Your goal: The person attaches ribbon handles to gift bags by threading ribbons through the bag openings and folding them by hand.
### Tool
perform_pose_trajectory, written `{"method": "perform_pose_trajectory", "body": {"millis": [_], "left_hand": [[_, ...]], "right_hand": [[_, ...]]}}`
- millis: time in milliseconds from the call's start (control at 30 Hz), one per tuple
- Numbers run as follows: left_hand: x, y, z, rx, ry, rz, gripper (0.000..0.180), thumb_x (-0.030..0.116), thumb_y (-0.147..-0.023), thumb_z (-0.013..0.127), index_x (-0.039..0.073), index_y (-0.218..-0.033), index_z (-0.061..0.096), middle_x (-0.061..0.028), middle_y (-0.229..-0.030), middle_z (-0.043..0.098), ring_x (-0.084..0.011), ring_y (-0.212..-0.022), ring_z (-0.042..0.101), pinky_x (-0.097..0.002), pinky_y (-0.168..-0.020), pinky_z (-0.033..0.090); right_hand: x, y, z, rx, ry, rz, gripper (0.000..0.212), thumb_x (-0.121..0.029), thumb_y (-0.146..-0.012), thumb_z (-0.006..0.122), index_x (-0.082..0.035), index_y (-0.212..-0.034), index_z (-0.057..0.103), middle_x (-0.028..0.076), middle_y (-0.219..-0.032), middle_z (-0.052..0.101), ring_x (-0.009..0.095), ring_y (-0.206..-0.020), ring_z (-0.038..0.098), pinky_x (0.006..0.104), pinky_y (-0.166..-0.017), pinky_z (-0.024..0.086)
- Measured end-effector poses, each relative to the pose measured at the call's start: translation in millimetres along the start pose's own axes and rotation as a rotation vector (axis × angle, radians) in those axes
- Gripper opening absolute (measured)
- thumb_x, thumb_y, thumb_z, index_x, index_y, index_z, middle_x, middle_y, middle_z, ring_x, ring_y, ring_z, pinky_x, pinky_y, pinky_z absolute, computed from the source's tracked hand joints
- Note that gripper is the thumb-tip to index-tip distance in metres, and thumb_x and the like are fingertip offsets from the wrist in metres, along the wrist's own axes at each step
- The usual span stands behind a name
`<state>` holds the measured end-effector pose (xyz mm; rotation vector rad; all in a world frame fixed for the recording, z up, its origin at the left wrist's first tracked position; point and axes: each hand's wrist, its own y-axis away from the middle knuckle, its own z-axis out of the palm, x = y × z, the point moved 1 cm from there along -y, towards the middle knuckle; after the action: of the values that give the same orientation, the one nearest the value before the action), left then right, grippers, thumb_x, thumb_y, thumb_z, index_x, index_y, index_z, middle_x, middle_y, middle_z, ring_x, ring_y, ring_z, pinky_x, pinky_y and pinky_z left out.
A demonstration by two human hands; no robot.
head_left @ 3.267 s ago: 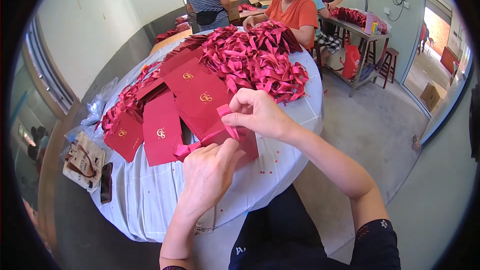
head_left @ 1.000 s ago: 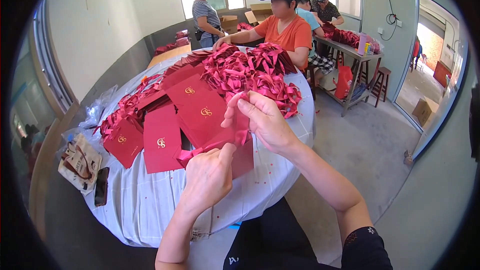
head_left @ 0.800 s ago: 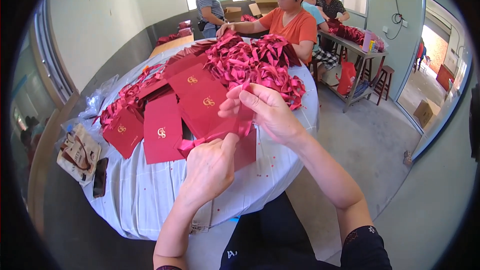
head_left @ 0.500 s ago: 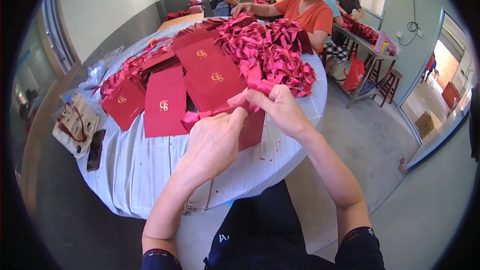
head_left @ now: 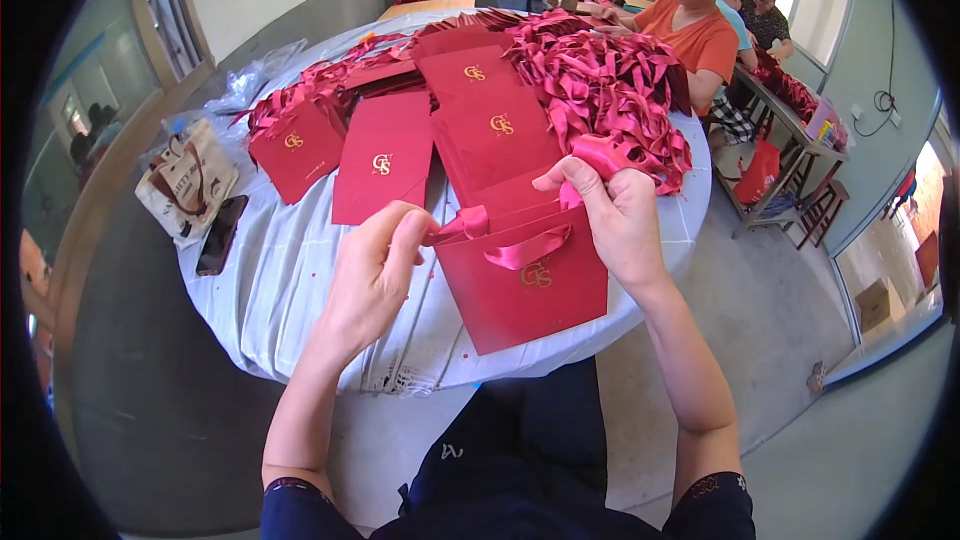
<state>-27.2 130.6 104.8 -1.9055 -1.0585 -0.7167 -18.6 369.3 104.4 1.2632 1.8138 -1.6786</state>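
A red paper gift bag point(head_left: 530, 305) with a gold emblem hangs upright between my hands, over the near part of the table. A pink-red satin ribbon point(head_left: 528, 248) loops across its front as a handle. My left hand point(head_left: 368, 275) pinches ribbon beside the bag's upper left corner. At the upper right corner, my right hand point(head_left: 628, 225) is closed on more of the ribbon, with a bunched length point(head_left: 605, 154) standing above the thumb. Behind the bag lie flat red bags point(head_left: 384, 160) with gold emblems.
A big pile of ribboned bags point(head_left: 600, 80) covers the table's far right. The round table has a white cloth point(head_left: 270, 290). At its left edge are a phone point(head_left: 222, 235), a canvas tote point(head_left: 187, 180) and clear plastic. A person in orange point(head_left: 690, 40) works across the table.
My hands have drawn apart from close together, each holding ribbon. The gift bag's front and its ribbon loop now show between them. The whole view has shifted.
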Motion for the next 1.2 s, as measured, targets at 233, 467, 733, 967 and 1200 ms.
{"method": "perform_pose_trajectory", "body": {"millis": [233,467,733,967,1200], "left_hand": [[-5.3,-24.9,20.0,-0.017,0.012,0.118,0.052,0.044,-0.096,0.052,-0.005,-0.091,0.069,-0.0131,-0.066,0.054,-0.0165,-0.063,0.053,-0.0343,-0.058,0.043],[-15.8,-38.2,22.2,-0.244,-0.194,-0.114,0.079,0.064,-0.095,0.034,-0.005,-0.089,0.07,-0.011,-0.048,0.045,-0.0144,-0.054,0.052,-0.0367,-0.054,0.042],[-10.0,-48.4,21.3,-0.454,-0.006,-0.236,0.051,0.041,-0.094,0.057,-0.007,-0.082,0.07,-0.002,-0.06,0.059,-0.0041,-0.059,0.05,-0.0256,-0.052,0.041],[-19.4,-51.1,42.1,-0.052,-0.359,0.221,0.031,0.02,-0.09,0.058,-0.007,-0.075,0.064,-0.0222,-0.062,0.061,-0.0333,-0.06,0.063,-0.0415,-0.056,0.048],[-70.2,-47.7,60.3,-0.043,-0.557,0.11,0.022,0.013,-0.093,0.049,-0.005,-0.08,0.052,-0.0285,-0.072,0.059,-0.045,-0.073,0.06,-0.0525,-0.064,0.046]], "right_hand": [[7.9,2.5,5.0,0.021,0.032,0.036,0.032,-0.021,-0.098,0.053,0.003,-0.084,0.069,0.002,-0.074,0.068,0.002,-0.061,0.047,0.0217,-0.057,0.04],[16.2,3.8,6.9,0.023,0.036,0.055,0.031,-0.021,-0.098,0.053,0.003,-0.085,0.069,0.005,-0.077,0.07,0.004,-0.063,0.05,0.022,-0.059,0.041],[21.2,5.3,12.3,0.019,0.104,0.065,0.029,-0.018,-0.097,0.053,0.004,-0.084,0.068,0.006,-0.076,0.07,0.006,-0.064,0.055,0.0234,-0.061,0.044],[40.9,9.8,22.3,0.081,0.163,0.048,0.027,-0.015,-0.095,0.055,0.006,-0.084,0.067,0.01,-0.073,0.07,0.015,-0.066,0.064,0.0299,-0.063,0.049],[59.3,39.1,43.1,-0.024,0.416,0.027,0.022,-0.01,-0.089,0.062,0.008,-0.077,0.064,0.023,-0.074,0.065,0.035,-0.068,0.066,0.0397,-0.06,0.05]]}}
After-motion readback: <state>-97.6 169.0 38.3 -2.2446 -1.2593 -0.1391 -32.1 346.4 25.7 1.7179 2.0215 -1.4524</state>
